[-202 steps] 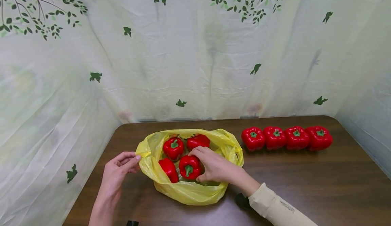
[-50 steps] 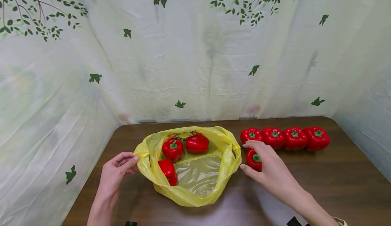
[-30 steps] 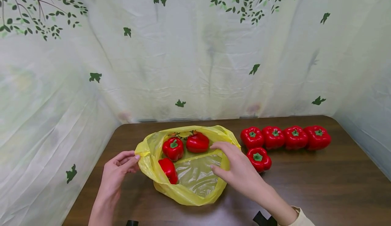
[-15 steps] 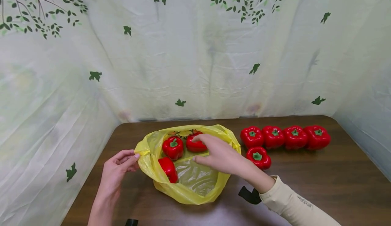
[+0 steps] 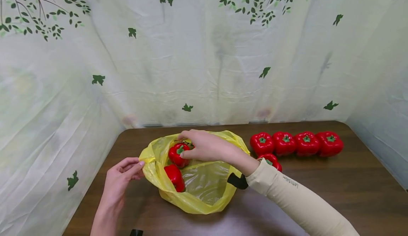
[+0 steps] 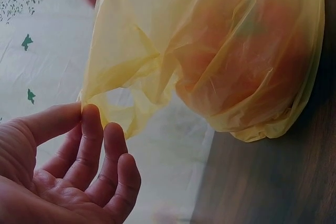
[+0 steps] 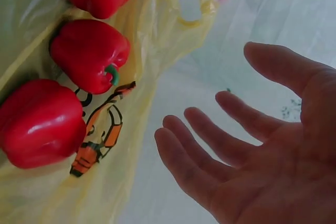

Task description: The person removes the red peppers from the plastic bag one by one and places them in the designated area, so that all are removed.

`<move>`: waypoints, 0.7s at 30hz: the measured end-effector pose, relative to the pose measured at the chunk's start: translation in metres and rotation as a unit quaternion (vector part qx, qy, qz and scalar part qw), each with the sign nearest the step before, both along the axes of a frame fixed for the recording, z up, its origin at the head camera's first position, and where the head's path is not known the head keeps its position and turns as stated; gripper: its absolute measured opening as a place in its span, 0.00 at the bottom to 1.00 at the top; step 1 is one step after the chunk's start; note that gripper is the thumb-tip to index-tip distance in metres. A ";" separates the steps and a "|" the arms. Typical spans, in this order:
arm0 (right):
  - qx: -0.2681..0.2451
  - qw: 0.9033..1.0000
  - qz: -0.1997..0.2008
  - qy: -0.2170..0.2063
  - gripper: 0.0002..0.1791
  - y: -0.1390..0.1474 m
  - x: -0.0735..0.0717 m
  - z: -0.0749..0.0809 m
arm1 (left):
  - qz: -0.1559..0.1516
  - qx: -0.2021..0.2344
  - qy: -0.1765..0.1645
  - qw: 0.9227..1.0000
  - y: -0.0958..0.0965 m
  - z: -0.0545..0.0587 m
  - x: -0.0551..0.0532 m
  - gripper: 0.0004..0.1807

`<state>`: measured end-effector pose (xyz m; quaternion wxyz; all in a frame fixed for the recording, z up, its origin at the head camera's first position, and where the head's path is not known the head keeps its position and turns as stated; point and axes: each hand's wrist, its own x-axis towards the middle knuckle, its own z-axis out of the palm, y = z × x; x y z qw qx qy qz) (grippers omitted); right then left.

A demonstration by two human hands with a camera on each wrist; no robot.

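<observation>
A yellow plastic bag [image 5: 197, 207] stands with its mouth spread wide on the brown table. My left hand [image 5: 119, 181] pinches its left handle [image 6: 118, 77] between thumb and index finger. Inside are a stem-up red bell pepper [image 5: 177, 157] and, nearer me, another bell pepper [image 5: 174, 179]. A third bell pepper [image 7: 42, 124] shows in the right wrist view but is covered by my right hand [image 5: 207, 145] in the head view. That hand hovers over the bag's far side, fingers spread and loosely bent, holding nothing; the right wrist view shows it apart from the peppers.
Several red bell peppers [image 5: 306, 144] form a row at the table's back right. One more bell pepper [image 5: 270, 161] sits in front of the row's left end, partly behind my right sleeve [image 5: 287, 190]. A leaf-printed curtain [image 5: 204, 69] hangs behind the table.
A pepper gripped inside the bag earlier now lies in front of the row, released. My right hand has moved left, back over the bag. The left hand keeps its hold.
</observation>
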<state>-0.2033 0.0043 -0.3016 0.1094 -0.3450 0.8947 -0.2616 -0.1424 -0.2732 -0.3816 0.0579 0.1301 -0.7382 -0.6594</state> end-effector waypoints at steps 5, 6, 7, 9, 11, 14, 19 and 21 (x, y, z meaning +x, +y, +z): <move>0.016 1.000 0.004 -0.020 0.25 -0.013 -0.013 -0.007 | -0.002 0.000 -0.001 1.000 -0.001 0.000 0.000 0.13; 0.015 1.000 0.003 -0.026 0.26 -0.015 -0.015 -0.010 | -0.002 0.000 -0.002 1.000 -0.001 0.000 0.000 0.13; 0.012 0.999 0.003 -0.031 0.26 -0.017 -0.017 -0.014 | -0.004 0.000 -0.003 1.000 -0.001 0.000 0.000 0.13; 0.005 0.999 0.004 -0.043 0.26 -0.021 -0.021 -0.022 | -0.006 0.000 -0.004 1.000 0.000 0.000 0.000 0.14; -0.004 0.999 0.007 -0.052 0.26 -0.025 -0.025 -0.031 | -0.007 0.001 -0.005 1.000 0.000 0.000 0.000 0.14; -0.020 0.998 0.011 -0.062 0.26 -0.031 -0.030 -0.044 | -0.003 0.001 -0.006 1.000 0.001 0.000 0.001 0.13; -0.032 0.998 0.013 -0.055 0.28 -0.041 -0.037 -0.065 | -0.004 -0.003 -0.008 1.000 -0.001 0.000 0.001 0.12; -0.029 0.998 0.014 -0.046 0.29 -0.043 -0.038 -0.070 | -0.006 -0.005 -0.009 1.000 -0.001 0.000 0.001 0.12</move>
